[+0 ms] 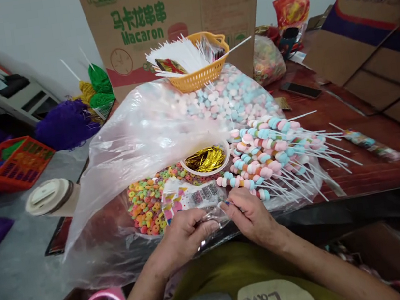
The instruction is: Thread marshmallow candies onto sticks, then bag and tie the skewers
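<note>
A clear plastic bag [212, 215], thin and crumpled, is stretched between my two hands at the table's front edge. My left hand [186, 232] pinches one side of it between thumb and fingers. Close by on the right, my right hand [253, 216] is closed on the other side, with a small blue spot at its fingertips that I cannot make out. Just beyond lie printed white packets [191, 196] on ring-shaped gummies [144, 207]. A bowl [227, 153] of gold twist ties [206, 159] stands behind them. Marshmallow skewers [260, 156] are piled beside my right hand.
Loose marshmallows [211, 101] lie on plastic sheeting [119, 136] below a yellow basket [201, 78] of white sticks. A lidded cup [50, 198] stands left. Rightward are a phone [301, 90], a wrapped skewer [370, 146] and a carton [374, 41]. Another carton [184, 13] stands behind.
</note>
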`<state>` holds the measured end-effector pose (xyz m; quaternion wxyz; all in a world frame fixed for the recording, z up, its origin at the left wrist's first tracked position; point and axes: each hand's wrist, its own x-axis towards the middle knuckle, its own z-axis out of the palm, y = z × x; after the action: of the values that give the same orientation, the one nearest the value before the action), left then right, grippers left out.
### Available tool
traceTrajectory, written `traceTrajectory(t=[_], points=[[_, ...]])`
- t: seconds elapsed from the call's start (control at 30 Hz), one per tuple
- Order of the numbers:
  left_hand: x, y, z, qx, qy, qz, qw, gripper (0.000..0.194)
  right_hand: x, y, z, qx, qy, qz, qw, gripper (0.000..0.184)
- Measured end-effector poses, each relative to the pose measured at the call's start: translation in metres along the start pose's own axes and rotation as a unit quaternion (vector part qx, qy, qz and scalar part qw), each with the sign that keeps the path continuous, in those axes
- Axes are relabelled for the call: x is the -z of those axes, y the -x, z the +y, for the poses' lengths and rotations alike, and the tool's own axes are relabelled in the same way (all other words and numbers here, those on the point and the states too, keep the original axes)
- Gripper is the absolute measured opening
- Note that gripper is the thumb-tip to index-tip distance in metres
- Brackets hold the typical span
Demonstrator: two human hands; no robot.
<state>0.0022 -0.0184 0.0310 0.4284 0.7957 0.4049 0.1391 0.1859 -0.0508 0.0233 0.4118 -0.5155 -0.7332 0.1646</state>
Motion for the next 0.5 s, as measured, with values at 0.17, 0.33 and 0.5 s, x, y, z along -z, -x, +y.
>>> traceTrajectory(t=[0.17, 0.33, 0.5], points=[[-0.007, -0.005, -0.003, 0.014, 0.082, 0.033, 0.996, 0.025, -0.001, -0.003, 0.008, -0.041, 0.018, -0.001, 0.999, 0.039], [-0.008, -0.001, -0.013, -0.041, 0.036, 0.148, 0.987, 0.031, 0.030, 0.002, 0.041, -0.075, 0.229, -0.015, 0.970, 0.040], [0.003, 0.004, -0.031, -0.167, -0.030, 0.219, 0.961, 0.020, 0.052, 0.020, 0.071, 0.012, 0.499, -0.087, 0.862, 0.013]])
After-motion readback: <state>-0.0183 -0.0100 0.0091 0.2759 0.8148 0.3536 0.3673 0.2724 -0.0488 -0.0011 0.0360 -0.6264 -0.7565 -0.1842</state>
